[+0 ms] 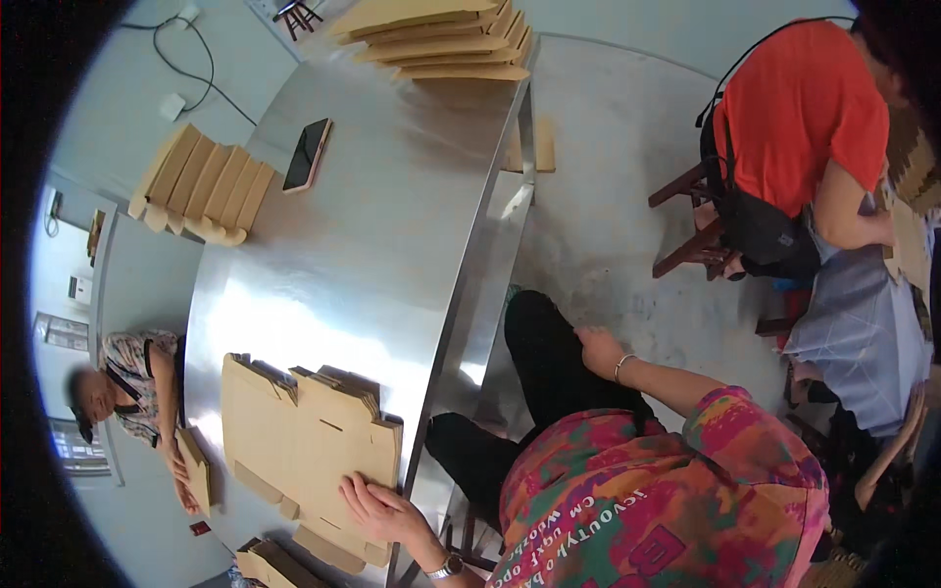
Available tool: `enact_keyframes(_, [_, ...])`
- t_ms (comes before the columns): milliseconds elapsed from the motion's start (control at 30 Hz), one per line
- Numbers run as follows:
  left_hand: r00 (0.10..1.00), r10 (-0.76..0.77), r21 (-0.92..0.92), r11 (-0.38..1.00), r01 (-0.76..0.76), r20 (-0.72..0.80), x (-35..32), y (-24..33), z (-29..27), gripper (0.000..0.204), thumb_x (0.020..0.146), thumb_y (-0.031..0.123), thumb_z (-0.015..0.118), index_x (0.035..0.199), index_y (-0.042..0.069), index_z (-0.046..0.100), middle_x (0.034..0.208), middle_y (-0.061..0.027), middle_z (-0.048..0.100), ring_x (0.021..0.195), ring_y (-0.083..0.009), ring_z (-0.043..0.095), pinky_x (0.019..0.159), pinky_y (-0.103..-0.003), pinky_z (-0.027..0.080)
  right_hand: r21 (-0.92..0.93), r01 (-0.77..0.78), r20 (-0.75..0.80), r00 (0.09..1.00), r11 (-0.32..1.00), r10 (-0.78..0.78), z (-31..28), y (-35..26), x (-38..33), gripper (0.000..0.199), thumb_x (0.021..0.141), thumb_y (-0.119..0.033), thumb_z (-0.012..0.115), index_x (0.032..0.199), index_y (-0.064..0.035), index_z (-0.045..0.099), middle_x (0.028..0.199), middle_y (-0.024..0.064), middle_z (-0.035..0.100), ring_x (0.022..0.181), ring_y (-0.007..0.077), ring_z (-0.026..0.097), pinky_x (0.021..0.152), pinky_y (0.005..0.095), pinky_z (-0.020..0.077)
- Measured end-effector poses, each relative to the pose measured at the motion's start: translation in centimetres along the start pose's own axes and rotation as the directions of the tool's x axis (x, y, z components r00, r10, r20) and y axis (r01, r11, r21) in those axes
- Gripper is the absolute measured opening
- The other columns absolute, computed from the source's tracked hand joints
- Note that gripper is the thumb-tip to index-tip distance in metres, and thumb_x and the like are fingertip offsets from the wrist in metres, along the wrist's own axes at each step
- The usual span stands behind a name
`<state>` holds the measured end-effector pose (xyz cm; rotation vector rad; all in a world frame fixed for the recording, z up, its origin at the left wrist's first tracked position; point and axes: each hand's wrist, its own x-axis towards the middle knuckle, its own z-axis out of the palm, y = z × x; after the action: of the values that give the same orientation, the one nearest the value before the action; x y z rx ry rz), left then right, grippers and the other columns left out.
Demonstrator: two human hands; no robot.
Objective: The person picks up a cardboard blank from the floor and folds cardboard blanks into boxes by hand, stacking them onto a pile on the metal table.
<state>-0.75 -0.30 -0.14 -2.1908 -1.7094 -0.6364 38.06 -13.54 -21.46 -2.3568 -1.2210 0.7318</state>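
A stack of flat, die-cut brown cardboard box blanks [284, 421] lies on the steel table [333, 265] at the near left. My left hand [377, 505], with a watch at its wrist, lies on the stack's right-hand edge, fingers stretched out flat on the top sheet. Slots and flaps show along the sheet's edges. Away from the table, my right hand [598, 351] rests on my dark-trousered thigh, a bracelet on its wrist. It appears open and holds nothing; its fingers are partly hard to see.
Folded cardboard boxes [206, 186] stand by a phone [308, 155] on the table; more cardboard [441, 44] is piled at the far end. A person [137, 382] across the table holds a cardboard piece [196, 470]. Another person in red [804, 108] sits at the right near wooden stools [691, 225].
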Motion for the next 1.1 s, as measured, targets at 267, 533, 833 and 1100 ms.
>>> enact_keyframes(267, [0.973,-0.145,-0.215,0.959,0.183,0.182,2.4,2.6,-2.1,0.03,0.094,0.007,0.055,0.121,-0.005,0.058,0.13,-0.0263,0.054,0.119,-0.0397,0.053,0.097,-0.044,0.046,-0.121,0.065,0.106,0.993,0.991,-0.052,0.0,-3.9,1.6,0.066,0.084,-0.039,0.063,0.14,-0.0098,0.042,0.148,0.0238,0.033,0.135,0.0426,0.033,0.102,0.0594,0.0335])
enact_keyframes(533, [0.798,0.558,-0.555,0.748,-0.364,0.227,13.6,21.9,1.2,0.05,0.089,0.018,0.063,0.132,-0.003,0.049,0.137,-0.0291,0.045,0.13,-0.0463,0.039,0.108,-0.051,0.033,-0.233,0.001,0.305,0.95,0.973,0.072,-2.3,-6.3,4.2,0.069,0.092,-0.039,0.052,0.15,-0.0085,0.029,0.155,0.0272,0.016,0.14,0.0482,0.019,0.106,0.0636,0.0256])
enact_keyframes(833, [0.662,0.703,-0.624,0.646,-0.44,0.261,25.5,36.0,14.1,0.081,0.083,0.04,0.069,0.143,-0.003,0.034,0.144,-0.032,0.034,0.137,-0.0467,0.028,0.114,-0.052,0.021,-0.179,-0.166,0.27,0.94,0.97,0.211,-2.7,-2.4,5.9,0.064,0.094,-0.04,0.048,0.149,-0.011,0.031,0.156,0.0242,0.015,0.141,0.047,0.018,0.106,0.0634,0.024])
enact_keyframes(1100, [0.547,0.8,-0.507,0.588,-0.63,0.248,29.9,42.0,18.0,0.078,0.079,0.033,0.068,0.144,0.005,0.037,0.148,-0.027,0.031,0.139,-0.0461,0.024,0.112,-0.059,0.015,-0.061,-0.39,0.351,0.853,0.919,0.385,-5.5,3.5,7.6,0.065,0.091,-0.041,0.049,0.148,-0.0162,0.033,0.157,0.0207,0.016,0.141,0.0455,0.02,0.107,0.0629,0.0253])
